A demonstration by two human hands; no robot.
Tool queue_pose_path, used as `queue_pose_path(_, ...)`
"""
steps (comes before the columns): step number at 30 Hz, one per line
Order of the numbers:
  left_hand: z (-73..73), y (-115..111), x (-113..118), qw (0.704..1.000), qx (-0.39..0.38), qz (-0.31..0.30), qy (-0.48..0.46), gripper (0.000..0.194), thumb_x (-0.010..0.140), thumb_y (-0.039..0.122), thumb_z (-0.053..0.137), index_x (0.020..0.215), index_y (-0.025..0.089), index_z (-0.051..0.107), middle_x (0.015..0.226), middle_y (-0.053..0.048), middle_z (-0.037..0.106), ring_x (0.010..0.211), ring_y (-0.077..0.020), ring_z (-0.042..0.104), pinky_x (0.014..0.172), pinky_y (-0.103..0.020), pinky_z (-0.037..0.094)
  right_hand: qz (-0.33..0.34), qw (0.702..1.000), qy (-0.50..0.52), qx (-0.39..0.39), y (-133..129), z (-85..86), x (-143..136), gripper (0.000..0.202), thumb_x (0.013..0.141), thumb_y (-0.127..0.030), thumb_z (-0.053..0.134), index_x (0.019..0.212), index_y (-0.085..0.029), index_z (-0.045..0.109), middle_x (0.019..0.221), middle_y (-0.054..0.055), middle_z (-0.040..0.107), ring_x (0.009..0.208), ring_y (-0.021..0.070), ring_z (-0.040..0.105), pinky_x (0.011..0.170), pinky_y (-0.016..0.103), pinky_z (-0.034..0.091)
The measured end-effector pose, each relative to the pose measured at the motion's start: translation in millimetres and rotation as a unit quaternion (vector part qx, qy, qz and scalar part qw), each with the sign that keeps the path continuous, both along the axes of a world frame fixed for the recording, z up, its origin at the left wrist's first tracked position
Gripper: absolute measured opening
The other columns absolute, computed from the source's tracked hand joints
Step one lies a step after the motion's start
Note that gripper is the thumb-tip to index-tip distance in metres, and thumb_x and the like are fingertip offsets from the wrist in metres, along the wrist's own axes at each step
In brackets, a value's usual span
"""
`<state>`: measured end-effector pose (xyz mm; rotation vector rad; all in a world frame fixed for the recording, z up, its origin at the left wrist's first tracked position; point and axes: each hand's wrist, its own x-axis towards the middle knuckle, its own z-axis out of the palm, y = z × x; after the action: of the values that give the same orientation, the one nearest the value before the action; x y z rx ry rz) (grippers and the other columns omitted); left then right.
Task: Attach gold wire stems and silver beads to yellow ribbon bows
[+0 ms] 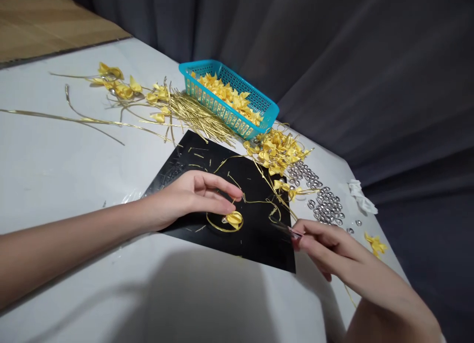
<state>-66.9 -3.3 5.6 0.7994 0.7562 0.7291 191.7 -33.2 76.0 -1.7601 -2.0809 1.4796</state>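
While the left hand (187, 197) pinches the cord (222, 229) by the flower (234, 219), above the mat (259, 249) toward its near edge, the right hand (336, 246) grips a tool (287, 228) at its right edge. Flower judged light, soft, easily creased; springy cord offers the safer hold.

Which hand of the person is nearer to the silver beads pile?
Right. The right hand is just on the near side of the silver beads; the left hand is farther away, above the black mat.
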Motion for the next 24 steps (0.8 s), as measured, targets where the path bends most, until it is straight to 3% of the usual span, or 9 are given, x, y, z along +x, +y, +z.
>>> queue_pose_path(6,-1.3,-0.6,-1.1,0.999,0.017,-0.041,0.022,0.028,0.062,0.015,0.081,0.089,0.019,0.074,0.071,-0.001,0.075,0.066,-0.0097,0.068,0.064,-0.014,0.050,0.024,0.998,0.036,-0.034,-2.2,-8.9,-20.1,0.040,0.089,-0.053,0.043,0.069,-0.018,0.044,0.060,-0.004,0.032,0.052,0.0074,0.028,0.045,0.021,0.023)
queue_pose_path(15,-1.7,-1.8,-0.7,0.995,0.033,-0.084,0.033,0.027,0.066,0.011,0.077,0.091,0.018,0.073,0.069,0.001,0.073,0.060,-0.0066,0.066,0.057,-0.010,0.049,0.003,0.993,0.083,-0.089,0.7,-18.9,-34.8,0.046,0.086,-0.059,0.044,0.066,-0.018,0.039,0.053,-0.006,0.032,0.046,0.0050,0.025,0.039,0.018,0.018)
queue_pose_path(24,-0.9,-0.5,-0.7,0.993,0.043,-0.103,0.044,0.032,0.066,0.012,0.076,0.096,0.020,0.072,0.069,0.001,0.073,0.061,-0.0087,0.066,0.061,-0.015,0.051,-0.059,0.953,0.205,-0.214,-0.6,-31.6,-41.6,0.045,0.084,-0.058,0.051,0.066,-0.018,0.039,0.043,-0.012,0.025,0.037,0.0022,0.018,0.035,0.017,0.014)
